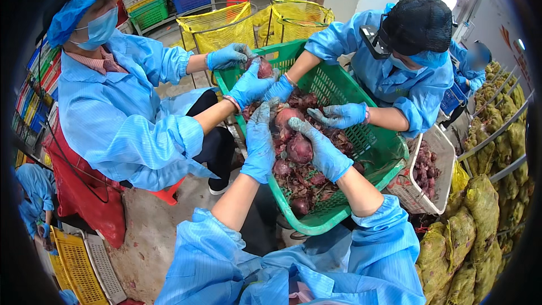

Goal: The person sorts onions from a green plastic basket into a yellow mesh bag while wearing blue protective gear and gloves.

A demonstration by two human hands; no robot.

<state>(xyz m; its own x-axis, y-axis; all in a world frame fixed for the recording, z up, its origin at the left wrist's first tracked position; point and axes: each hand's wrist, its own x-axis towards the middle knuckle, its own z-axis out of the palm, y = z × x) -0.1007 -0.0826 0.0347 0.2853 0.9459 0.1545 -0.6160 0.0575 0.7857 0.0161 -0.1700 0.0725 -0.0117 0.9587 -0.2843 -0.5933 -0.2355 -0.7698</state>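
Both my hands wear blue gloves with dirty fingertips and are over a green plastic crate [311,228] holding red onions and loose onion skins. My left hand [260,144] is at the left of the pile, its fingers beside a red onion [288,117]. My right hand [324,150] has its fingertips at that onion's lower right edge; whether either hand grips it I cannot tell. Between my palms lies another red onion [300,148]. A co-worker's gloved hands at the upper left hold a red onion [265,68]. Another co-worker's gloved hands reach into the crate from the right.
Co-workers sit close at the left and upper right. A white crate [444,152] of red onions stands right of the green one. Filled mesh sacks [482,216] are piled at the right. Yellow mesh bags [220,29] hang on frames behind. A red sack [91,195] lies at the left.
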